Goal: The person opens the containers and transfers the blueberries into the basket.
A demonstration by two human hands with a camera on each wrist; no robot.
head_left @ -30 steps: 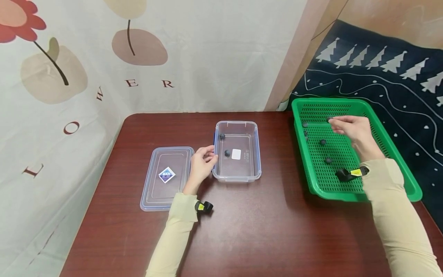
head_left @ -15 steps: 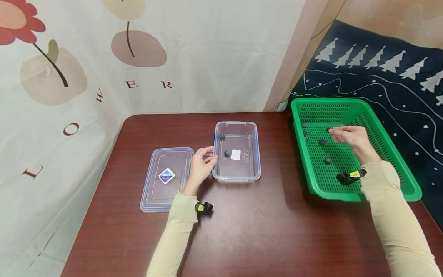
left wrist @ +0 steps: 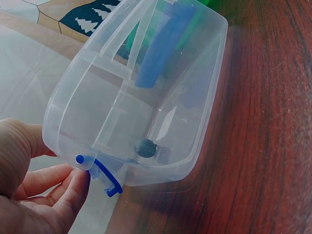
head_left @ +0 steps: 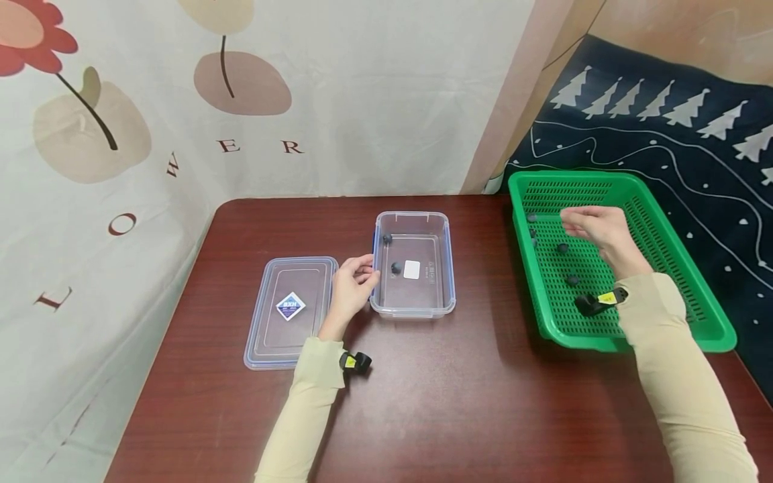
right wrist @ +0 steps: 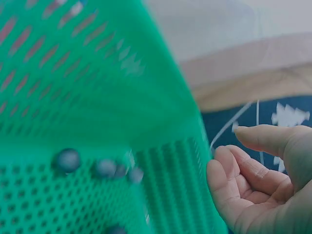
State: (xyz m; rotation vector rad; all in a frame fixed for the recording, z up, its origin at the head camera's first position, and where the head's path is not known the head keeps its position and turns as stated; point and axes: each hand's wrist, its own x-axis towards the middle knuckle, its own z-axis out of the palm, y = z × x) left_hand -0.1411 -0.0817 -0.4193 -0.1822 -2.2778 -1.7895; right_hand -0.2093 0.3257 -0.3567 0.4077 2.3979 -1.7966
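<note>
My left hand (head_left: 349,290) grips the left edge of a clear plastic food container (head_left: 443,310). In the left wrist view its thumb and fingers are at the corner beside a hanging blue latch (left wrist: 108,178). Inside the container are two blueberries (head_left: 396,267). My right hand (head_left: 598,231) is raised over the green basket (head_left: 546,322), thumb and fingers drawn together. It pinches a blueberry that was at the fingertips in earlier frames; the fingers now hide it almost wholly. Several blueberries (right wrist: 68,160) lie on the basket floor, some near its left wall.
A clear lid (head_left: 272,350) with a blue-edged rim and a diamond sticker lies flat left of the container, under the left forearm's side. The reddish-brown table (head_left: 435,402) meets a printed curtain (head_left: 386,100) at the back. Dark cloth with white trees (head_left: 664,154) hangs behind the basket.
My right hand first dipped toward the basket's near side with the blueberry, then rose and shifted left. The left hand and the container have stayed put.
</note>
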